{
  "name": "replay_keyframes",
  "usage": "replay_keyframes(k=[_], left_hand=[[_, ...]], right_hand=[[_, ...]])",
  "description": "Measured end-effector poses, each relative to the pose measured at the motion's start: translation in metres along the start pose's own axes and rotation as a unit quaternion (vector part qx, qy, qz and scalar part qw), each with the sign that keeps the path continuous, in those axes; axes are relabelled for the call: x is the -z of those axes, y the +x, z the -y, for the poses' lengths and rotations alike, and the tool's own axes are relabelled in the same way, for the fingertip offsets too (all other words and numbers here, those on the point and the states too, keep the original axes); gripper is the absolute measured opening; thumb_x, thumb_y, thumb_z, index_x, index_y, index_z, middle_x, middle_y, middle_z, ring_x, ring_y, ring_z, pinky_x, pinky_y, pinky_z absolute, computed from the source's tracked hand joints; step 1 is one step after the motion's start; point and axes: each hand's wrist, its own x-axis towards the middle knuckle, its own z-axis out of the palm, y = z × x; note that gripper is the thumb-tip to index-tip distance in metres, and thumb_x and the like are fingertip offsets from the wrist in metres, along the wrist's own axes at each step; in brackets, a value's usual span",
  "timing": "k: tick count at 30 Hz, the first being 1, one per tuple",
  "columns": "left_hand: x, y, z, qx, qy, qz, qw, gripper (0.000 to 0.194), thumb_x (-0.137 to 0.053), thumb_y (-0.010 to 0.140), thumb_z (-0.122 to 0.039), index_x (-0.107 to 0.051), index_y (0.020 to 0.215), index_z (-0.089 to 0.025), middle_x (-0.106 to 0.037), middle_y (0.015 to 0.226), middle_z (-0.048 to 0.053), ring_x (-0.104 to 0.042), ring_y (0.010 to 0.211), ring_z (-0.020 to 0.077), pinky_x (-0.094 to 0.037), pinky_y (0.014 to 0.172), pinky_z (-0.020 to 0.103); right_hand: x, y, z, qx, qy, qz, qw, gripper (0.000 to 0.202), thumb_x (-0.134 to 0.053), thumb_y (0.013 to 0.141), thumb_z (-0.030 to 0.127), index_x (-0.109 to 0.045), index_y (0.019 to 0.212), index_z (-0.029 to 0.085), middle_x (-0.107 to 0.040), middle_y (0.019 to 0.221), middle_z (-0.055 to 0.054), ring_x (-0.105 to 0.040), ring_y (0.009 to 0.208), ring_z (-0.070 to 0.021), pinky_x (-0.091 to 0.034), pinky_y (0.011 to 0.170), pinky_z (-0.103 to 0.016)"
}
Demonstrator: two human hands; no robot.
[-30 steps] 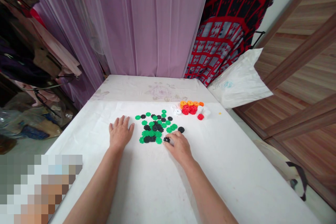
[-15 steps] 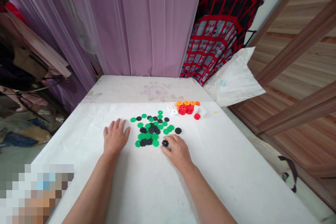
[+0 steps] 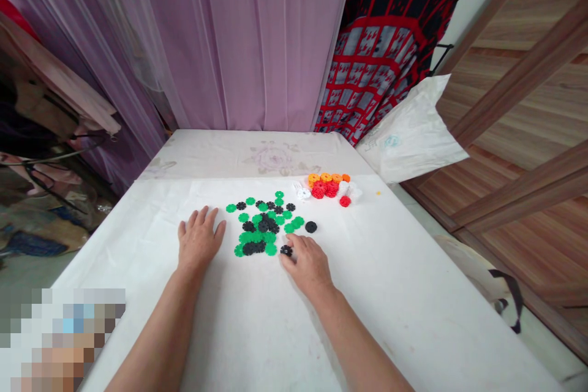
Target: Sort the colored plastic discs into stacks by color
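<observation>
Green discs (image 3: 250,237) and black discs (image 3: 264,225) with notched edges lie mixed in a loose pile on the white-covered table (image 3: 257,318). My left hand (image 3: 199,239) lies flat to the left of the pile, fingers spread, holding nothing. At the pile's right front, my right hand (image 3: 307,263) has its thumb and forefinger around a black notched disc (image 3: 286,250). Just beyond that hand lies a separate black disc (image 3: 311,227).
Behind and to the right sit orange discs (image 3: 326,178), red discs (image 3: 318,189) and white pieces (image 3: 304,194). A white bag (image 3: 413,135) stands off the table's right edge. A purple curtain (image 3: 248,43) hangs behind the table.
The view has shifted slightly. Both hands and the discs stay in nearly the same places on the table, with the black disc still between my right thumb and forefinger.
</observation>
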Motion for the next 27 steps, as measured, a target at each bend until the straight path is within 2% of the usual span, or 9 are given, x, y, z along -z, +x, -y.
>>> replay_keyframes(k=[9, 14, 18, 23, 27], left_hand=[[-0.001, 0.000, 0.000, 0.001, 0.008, -0.001, 1.000, 0.054, -0.035, 0.099, -0.043, -0.052, 0.145, -0.022, -0.045, 0.157, 0.011, -0.037, 0.146, 0.0338, -0.026, 0.119, 0.059], [0.000, 0.000, -0.001, -0.003, 0.003, 0.000, 1.000, 0.054, -0.035, 0.098, -0.044, -0.053, 0.145, -0.022, -0.046, 0.156, 0.011, -0.037, 0.145, 0.0338, -0.027, 0.118, 0.058], [0.001, -0.001, -0.001, -0.001, 0.010, 0.009, 1.000, 0.055, -0.033, 0.099, -0.044, -0.051, 0.146, -0.021, -0.045, 0.157, 0.011, -0.037, 0.146, 0.0335, -0.026, 0.119, 0.058], [0.000, 0.000, -0.001, 0.002, 0.006, 0.007, 1.000, 0.055, -0.033, 0.098, -0.044, -0.052, 0.145, -0.021, -0.045, 0.157, 0.012, -0.037, 0.146, 0.0333, -0.026, 0.119, 0.058], [-0.002, 0.000, 0.000, -0.002, 0.002, -0.001, 1.000, 0.056, -0.033, 0.098, -0.044, -0.052, 0.145, -0.020, -0.045, 0.158, 0.012, -0.037, 0.146, 0.0333, -0.026, 0.119, 0.057]], right_hand=[[-0.007, -0.001, 0.006, 0.002, 0.015, -0.023, 1.000, 0.036, -0.058, 0.077, 0.012, -0.065, 0.111, 0.020, -0.070, 0.096, -0.006, -0.064, 0.091, -0.0222, -0.048, 0.084, -0.032], [-0.007, -0.003, 0.002, 0.005, 0.105, -0.029, 0.994, 0.033, -0.054, 0.080, 0.012, -0.067, 0.109, 0.022, -0.070, 0.102, -0.006, -0.065, 0.095, -0.0205, -0.050, 0.087, -0.031], [-0.001, 0.000, -0.009, -0.046, 0.208, -0.018, 0.977, 0.030, -0.053, 0.079, 0.014, -0.070, 0.102, 0.023, -0.072, 0.100, -0.004, -0.067, 0.084, -0.0166, -0.054, 0.081, -0.029], [0.011, 0.002, -0.025, -0.103, 0.239, 0.032, 0.965, 0.022, -0.058, 0.075, 0.022, -0.075, 0.089, 0.023, -0.074, 0.086, -0.001, -0.067, 0.074, -0.0163, -0.054, 0.074, -0.030], [0.022, 0.005, -0.041, -0.139, 0.309, 0.049, 0.940, 0.020, -0.063, 0.074, 0.037, -0.075, 0.076, 0.022, -0.072, 0.070, 0.000, -0.062, 0.063, -0.0155, -0.048, 0.061, -0.027]])
